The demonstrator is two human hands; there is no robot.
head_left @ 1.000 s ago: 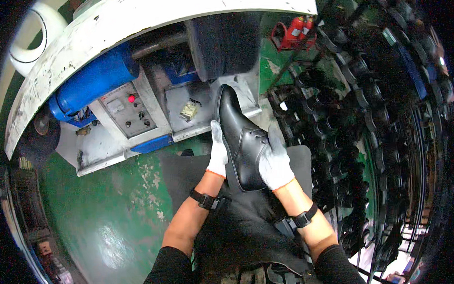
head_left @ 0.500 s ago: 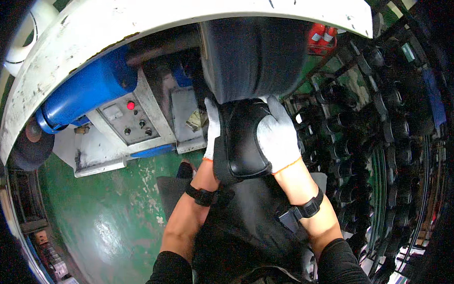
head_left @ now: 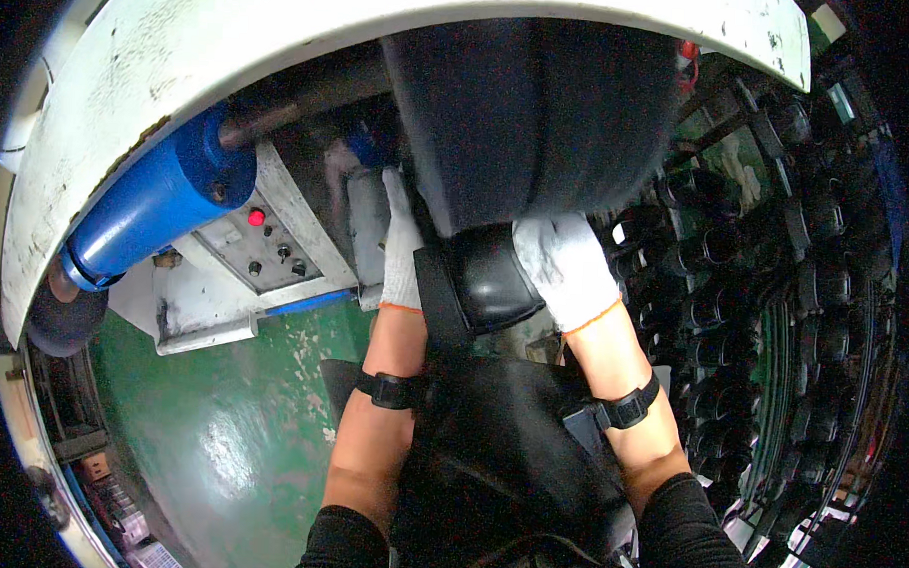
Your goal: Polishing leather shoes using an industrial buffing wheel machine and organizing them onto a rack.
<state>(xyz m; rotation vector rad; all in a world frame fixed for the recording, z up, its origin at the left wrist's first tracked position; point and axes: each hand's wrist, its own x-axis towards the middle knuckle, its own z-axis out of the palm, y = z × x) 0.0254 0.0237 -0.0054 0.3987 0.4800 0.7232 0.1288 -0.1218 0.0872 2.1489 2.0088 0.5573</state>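
Both my hands wear white knit gloves with orange cuffs. Between them is a black, glossy, rounded moulded piece [head_left: 498, 281] with a flat, duller dark flap along its left side; its exact kind I cannot make out. My left hand [head_left: 402, 247] lies along the left side, its fingers pointing up past the piece. My right hand [head_left: 567, 268] is wrapped over its right side, its fingertips hidden beneath the wheel. The far end of the piece goes under a wide dark wheel [head_left: 530, 126], blurred on its surface, and seems to touch it.
A white machine guard [head_left: 313, 29] curves over the wheel. At left are a blue motor [head_left: 162, 199] and a control panel [head_left: 268, 245] with a red button [head_left: 257, 217]. Racks of black curved pieces [head_left: 719, 303] stand close on my right. The floor [head_left: 200, 405] is green.
My hands and the black piece have moved forward, further under the wheel, so less of the piece shows. The wheel looms larger in view. My left hand sits slightly further left.
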